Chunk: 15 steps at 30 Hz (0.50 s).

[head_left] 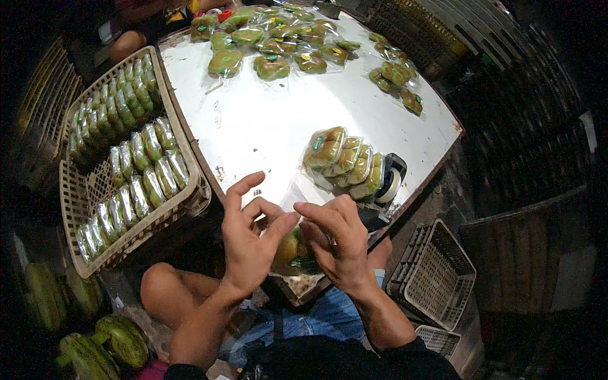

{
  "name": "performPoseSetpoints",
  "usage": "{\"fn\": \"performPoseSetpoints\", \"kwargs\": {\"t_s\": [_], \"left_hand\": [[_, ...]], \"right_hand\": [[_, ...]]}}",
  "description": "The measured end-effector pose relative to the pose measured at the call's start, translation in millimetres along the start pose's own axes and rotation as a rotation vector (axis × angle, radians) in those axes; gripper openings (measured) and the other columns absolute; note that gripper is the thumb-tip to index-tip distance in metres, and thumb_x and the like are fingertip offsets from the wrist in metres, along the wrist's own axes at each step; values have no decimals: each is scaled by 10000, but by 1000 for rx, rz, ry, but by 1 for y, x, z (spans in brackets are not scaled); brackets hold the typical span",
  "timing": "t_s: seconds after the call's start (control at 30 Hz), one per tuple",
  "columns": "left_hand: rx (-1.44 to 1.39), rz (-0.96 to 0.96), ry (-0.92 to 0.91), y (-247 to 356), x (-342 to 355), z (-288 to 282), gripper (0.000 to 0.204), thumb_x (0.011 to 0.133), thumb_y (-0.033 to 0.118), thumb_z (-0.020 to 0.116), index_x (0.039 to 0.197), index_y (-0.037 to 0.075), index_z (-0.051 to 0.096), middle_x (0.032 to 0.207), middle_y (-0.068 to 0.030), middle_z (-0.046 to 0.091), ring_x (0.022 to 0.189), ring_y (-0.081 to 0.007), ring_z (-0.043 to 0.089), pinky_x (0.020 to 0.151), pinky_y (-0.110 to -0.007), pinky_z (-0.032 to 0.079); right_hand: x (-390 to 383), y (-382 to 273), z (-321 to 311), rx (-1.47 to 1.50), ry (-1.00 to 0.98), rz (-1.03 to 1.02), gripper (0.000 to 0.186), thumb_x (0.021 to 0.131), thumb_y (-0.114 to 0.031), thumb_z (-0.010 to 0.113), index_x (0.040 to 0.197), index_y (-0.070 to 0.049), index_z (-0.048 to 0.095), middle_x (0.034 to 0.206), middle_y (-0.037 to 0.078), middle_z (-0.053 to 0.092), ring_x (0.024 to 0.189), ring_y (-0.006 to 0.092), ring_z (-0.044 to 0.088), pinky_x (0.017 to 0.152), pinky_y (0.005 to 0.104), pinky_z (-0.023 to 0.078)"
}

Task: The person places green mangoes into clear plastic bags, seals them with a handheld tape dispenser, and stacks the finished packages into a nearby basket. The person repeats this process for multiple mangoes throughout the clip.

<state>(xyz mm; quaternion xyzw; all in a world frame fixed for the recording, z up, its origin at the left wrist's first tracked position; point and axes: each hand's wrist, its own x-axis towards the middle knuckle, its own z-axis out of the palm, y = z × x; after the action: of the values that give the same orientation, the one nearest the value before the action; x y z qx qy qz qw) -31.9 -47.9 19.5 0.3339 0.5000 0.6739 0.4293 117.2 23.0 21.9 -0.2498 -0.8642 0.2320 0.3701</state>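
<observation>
Close to my body, at the near corner of the white table (253, 120), is a clear plastic bag of greenish-brown fruit (292, 250) with a green label. My left hand (248, 237) is on its left, forefinger raised, with thumb and another finger pinching the bag's upper edge. My right hand (342, 237) closes on the same edge from the right, thumb and fingers bent inward. Both hands partly hide the bag. Beyond my right hand, several bagged fruit packs (342, 158) lean in a row, beside a black tape dispenser (391, 183).
A plastic crate (136, 218) on the left holds rows of wrapped packs. More bagged fruit (272, 44) lies at the table's far side, with another group (396, 73) at far right. Large green fruits (123, 339) sit lower left; stacked crates (437, 272) stand lower right. Another person's limb (126, 45) shows at upper left.
</observation>
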Motion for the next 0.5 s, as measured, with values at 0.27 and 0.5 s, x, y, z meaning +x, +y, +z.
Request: {"fn": "performPoseSetpoints", "kwargs": {"t_s": [0.27, 0.5], "left_hand": [[833, 489, 113, -1, 10, 2, 173, 863, 122, 761, 801, 27, 630, 907, -36, 627, 864, -121, 579, 814, -298, 472], [106, 198, 235, -30, 19, 24, 251, 888, 46, 664, 851, 63, 417, 803, -24, 508, 760, -91, 436, 706, -254, 404]], "right_hand": [[11, 6, 14, 265, 210, 287, 130, 806, -6, 728, 904, -48, 654, 1145, 113, 608, 1108, 261, 570, 970, 368, 442], [-23, 23, 3, 559, 512, 529, 293, 974, -40, 524, 1264, -1, 527, 1215, 149, 614, 1089, 196, 589, 962, 337, 472]]}}
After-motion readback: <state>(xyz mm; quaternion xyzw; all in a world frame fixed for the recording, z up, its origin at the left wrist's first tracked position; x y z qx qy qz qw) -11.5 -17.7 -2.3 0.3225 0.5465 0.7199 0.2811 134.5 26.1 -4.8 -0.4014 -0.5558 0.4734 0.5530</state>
